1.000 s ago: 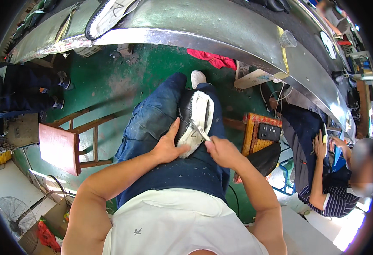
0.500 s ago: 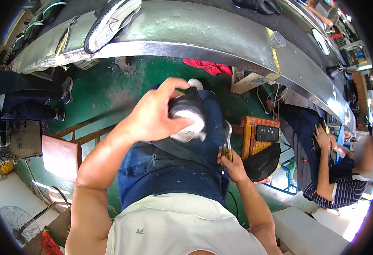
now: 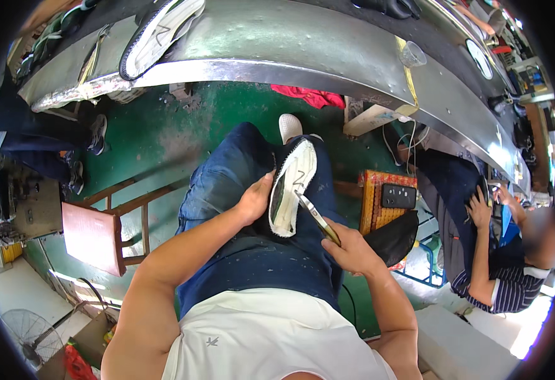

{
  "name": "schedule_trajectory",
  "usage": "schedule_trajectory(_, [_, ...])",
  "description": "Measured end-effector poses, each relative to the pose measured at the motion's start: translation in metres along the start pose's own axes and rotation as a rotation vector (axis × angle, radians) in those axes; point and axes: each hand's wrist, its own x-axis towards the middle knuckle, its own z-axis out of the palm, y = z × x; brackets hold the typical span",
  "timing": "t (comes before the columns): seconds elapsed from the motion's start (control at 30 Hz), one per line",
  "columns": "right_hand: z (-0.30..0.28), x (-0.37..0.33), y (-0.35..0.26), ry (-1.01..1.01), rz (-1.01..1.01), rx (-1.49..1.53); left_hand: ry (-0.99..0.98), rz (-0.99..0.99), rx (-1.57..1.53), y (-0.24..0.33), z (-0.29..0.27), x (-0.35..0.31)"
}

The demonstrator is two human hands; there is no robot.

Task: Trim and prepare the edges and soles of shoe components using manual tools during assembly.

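black shoe with white underside (image 3: 292, 206): underside up over blue-trousered lap (image 3: 255, 266)
left hand (image 3: 255, 201): part-curled, holding shoe's left side; fingers partly hidden
right hand (image 3: 352, 248): closed round silver metal pincers (image 3: 317, 220), tips at underside, contact unclear
step: looks like pincer work; next move calls for steady left grip
edge: grey metal bench (image 3: 277, 38), well ahead
room: between brown wooden stool (image 3: 90, 234), left, and yellow beaded seat (image 3: 370, 209), right

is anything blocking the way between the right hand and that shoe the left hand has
Nothing loose visible: only the metal tool in the right hand spans the gap, its tip over the middle of the pale sole of the shoe. The left hand is on the opposite side.
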Motion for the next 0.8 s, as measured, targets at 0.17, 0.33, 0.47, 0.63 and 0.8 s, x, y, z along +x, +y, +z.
schedule_trajectory(0.17, [-0.019,0.02,-0.013,-0.018,-0.116,-0.258,0.009,0.151,0.09,0.014,0.012,-0.009])
schedule_trajectory(0.33, [-0.044,0.037,-0.05,-0.155,-0.07,-0.444,0.105,0.153,0.26,-0.001,0.013,-0.012])
schedule_trajectory(0.47, [-0.071,0.054,-0.083,-0.417,0.074,-0.499,0.147,0.191,0.281,0.005,0.014,-0.018])
schedule_trajectory(0.63, [-0.083,0.057,-0.081,-0.434,0.199,-0.329,0.186,0.225,0.306,0.007,0.014,-0.016])
schedule_trajectory(0.8, [-0.077,0.081,-0.085,-0.487,0.156,-0.56,0.148,0.275,0.364,0.004,0.012,-0.02])
